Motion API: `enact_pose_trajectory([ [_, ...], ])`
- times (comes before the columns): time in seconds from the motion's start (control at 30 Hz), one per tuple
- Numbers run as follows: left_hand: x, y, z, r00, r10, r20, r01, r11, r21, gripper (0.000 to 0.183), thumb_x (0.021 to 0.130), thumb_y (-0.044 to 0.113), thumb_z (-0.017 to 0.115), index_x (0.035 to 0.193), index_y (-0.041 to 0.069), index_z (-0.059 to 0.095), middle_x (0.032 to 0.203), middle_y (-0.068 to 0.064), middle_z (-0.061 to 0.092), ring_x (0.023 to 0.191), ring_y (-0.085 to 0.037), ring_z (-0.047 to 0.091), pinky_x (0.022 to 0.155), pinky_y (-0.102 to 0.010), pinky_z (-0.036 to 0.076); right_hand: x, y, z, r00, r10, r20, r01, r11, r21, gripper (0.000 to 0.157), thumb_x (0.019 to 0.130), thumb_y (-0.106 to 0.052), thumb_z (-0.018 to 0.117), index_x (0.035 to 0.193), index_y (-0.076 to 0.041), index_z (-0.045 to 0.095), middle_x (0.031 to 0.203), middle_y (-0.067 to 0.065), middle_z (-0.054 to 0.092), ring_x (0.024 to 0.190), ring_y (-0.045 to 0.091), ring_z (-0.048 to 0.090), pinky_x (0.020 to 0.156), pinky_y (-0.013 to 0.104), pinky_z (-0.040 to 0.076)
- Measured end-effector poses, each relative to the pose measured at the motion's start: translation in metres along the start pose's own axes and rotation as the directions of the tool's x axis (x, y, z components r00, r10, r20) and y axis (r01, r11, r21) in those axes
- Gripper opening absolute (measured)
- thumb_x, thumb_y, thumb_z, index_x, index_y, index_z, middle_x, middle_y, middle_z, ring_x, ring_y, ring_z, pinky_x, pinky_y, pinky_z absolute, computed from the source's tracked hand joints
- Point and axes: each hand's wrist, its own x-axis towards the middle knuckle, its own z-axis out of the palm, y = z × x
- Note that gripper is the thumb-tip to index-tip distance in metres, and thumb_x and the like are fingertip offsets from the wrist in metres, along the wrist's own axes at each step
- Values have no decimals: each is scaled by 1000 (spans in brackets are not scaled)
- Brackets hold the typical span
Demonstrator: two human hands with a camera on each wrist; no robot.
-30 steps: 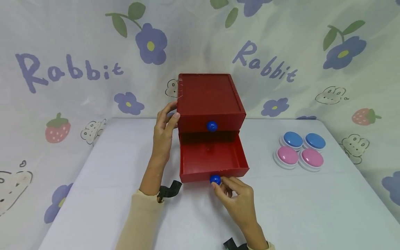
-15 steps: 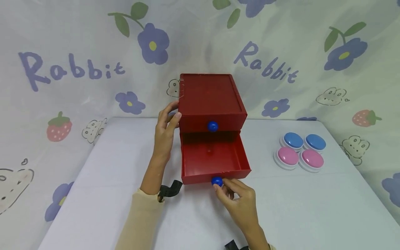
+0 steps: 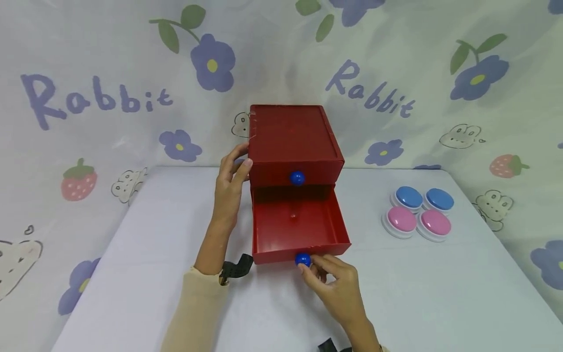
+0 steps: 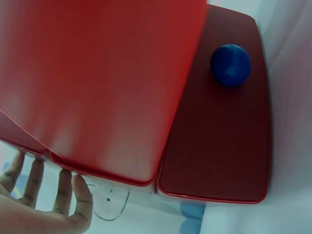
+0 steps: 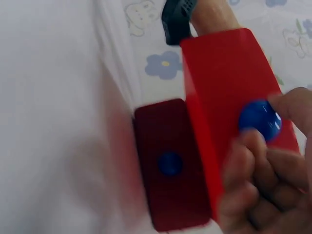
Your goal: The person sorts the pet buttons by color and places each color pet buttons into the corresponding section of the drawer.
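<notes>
Drawer front (image 3: 274, 257) facing person (image 3: 193, 308), longest crosswise, right grip (image 3: 337, 286) pinching knob (image 3: 301, 258), left grip (image 3: 229, 186) spread

At my twelve o'clock hangs a pale cloth (image 3: 272, 34) printed with purple flowers (image 3: 222, 51), its strawberries (image 3: 79, 186) at ten and two. Before me a white tabletop (image 3: 422, 293) reaches toward it.

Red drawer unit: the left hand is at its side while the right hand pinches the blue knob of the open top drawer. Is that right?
Not quite. In the head view, the open drawer is below the top drawer, which is shut. The left hand is at the side of the red drawer unit, and the right hand pinches the open drawer's blue knob.
</notes>
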Motion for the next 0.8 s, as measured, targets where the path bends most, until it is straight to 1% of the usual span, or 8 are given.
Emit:
enact_pose_trajectory([
  [0.07,0,1,1,1000,0,1,0,1000,0,48,100,38,54,147,29,50,145,8,43,127,-17,47,97,-40,46,1,0,-11,994,80,77,-79,997,-12,18,80,-8,84,96,-14,77,75,-11,61,65,9,57,56,23,52],
  [0.17,0,1,1,1000,-1,-3,1,1000,0,48,100,38,54,147,29,50,145,8,43,126,-18,47,97,-40,46,2,6,-35,955,247,166,-237,969,-74,14,85,-17,82,98,-19,78,78,-13,65,68,10,59,60,28,55],
  [0.23,-1,1,1,1000,-4,-4,4,1000,0,48,100,38,54,147,29,49,145,9,43,126,-17,47,97,-40,46,1,16,-51,928,338,156,-321,939,-122,11,87,-20,80,97,-19,79,79,-11,68,68,12,61,61,29,55],
  [0.3,-1,-1,1,1000,-9,-3,9,1000,1,48,100,39,55,147,30,49,145,9,43,126,-17,47,97,-39,46,0,30,-67,913,398,95,-377,909,-179,8,89,-20,78,96,-17,79,80,-7,71,69,13,62,61,28,55],
  [0.4,-1,2,-1,1000,-10,-3,10,1000,9,49,100,39,55,148,30,49,145,9,42,126,-17,46,97,-38,46,2,54,-89,909,414,-42,-409,870,-276,9,91,-19,75,98,-14,79,81,-5,72,70,10,63,62,22,54],
  [0.6,0,5,-4,1000,-8,-8,8,1000,22,49,100,39,55,148,31,48,146,9,42,127,-19,46,98,-41,45,15,100,-126,918,266,-293,-373,830,-415,22,87,-14,78,105,-2,75,81,5,65,75,13,56,66,10,41],
  [0.67,0,5,-4,1000,-11,-5,11,1000,20,49,100,39,55,148,30,48,146,9,42,127,-19,45,99,-42,45,21,111,-137,914,252,-318,-379,812,-444,32,86,-14,80,111,3,71,85,10,61,79,19,54,69,15,40],
  [0.8,-3,2,-1,1000,-21,5,21,1000,2,49,100,39,54,148,30,48,146,9,41,127,-17,45,98,-41,45,32,122,-160,893,354,-277,-449,726,-520,55,89,-29,78,127,6,60,99,16,50,91,29,48,74,33,42],
])
